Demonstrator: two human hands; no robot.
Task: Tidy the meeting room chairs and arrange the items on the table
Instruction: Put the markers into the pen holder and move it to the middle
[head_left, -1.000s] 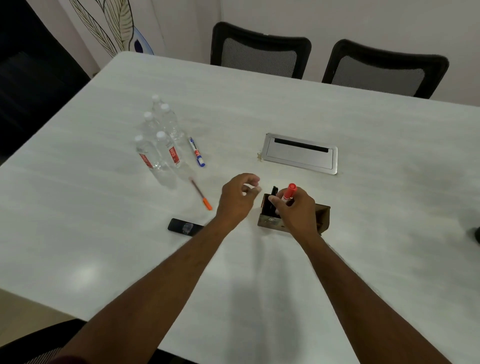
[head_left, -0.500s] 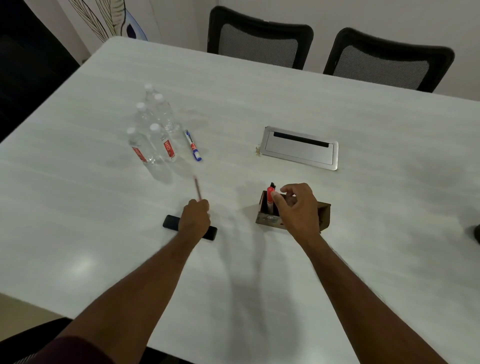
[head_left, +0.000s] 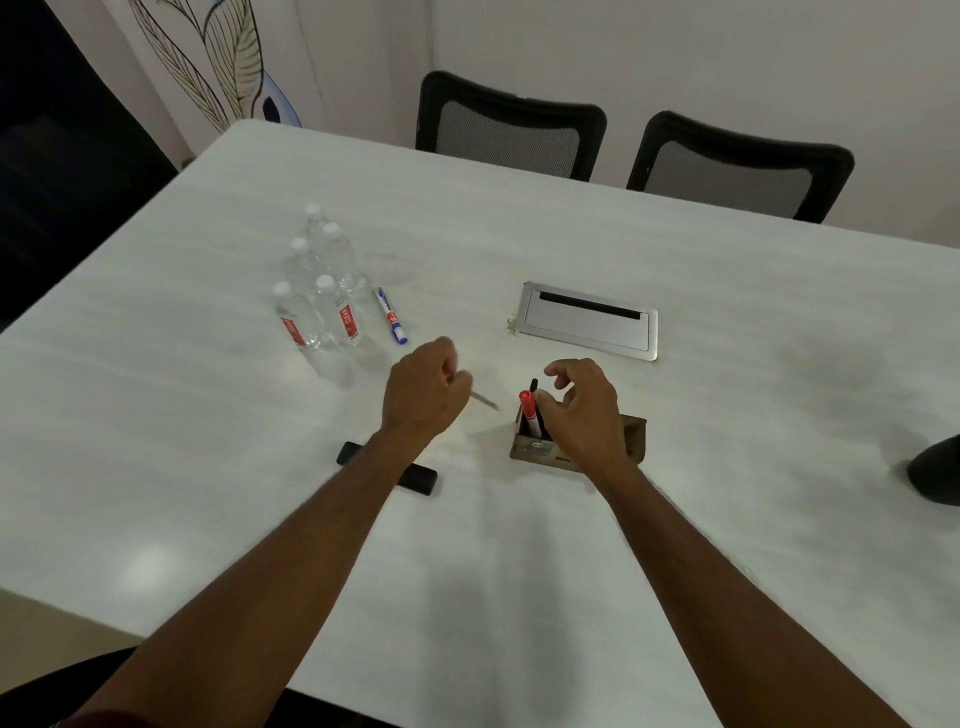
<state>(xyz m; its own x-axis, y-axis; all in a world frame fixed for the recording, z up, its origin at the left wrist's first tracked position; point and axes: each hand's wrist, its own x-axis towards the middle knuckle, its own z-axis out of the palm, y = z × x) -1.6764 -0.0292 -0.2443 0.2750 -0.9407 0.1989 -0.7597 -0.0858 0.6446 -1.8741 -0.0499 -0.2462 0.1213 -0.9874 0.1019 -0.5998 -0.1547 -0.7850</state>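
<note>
My left hand grips a thin pen whose tip points right toward a brown pen holder. A red marker and a black pen stand upright in the holder's left end. Just above the holder hovers my right hand, fingers loosely curled and holding nothing. A blue marker lies on the white table beside several water bottles. A black phone lies under my left forearm.
A silver cable hatch is set in the table beyond the holder. Two black mesh chairs stand at the far edge. A dark object sits at the right edge of view.
My left hand picked the thin pen off the table and carried it right toward the holder. My right hand let go of the red marker, which now stands in the holder.
</note>
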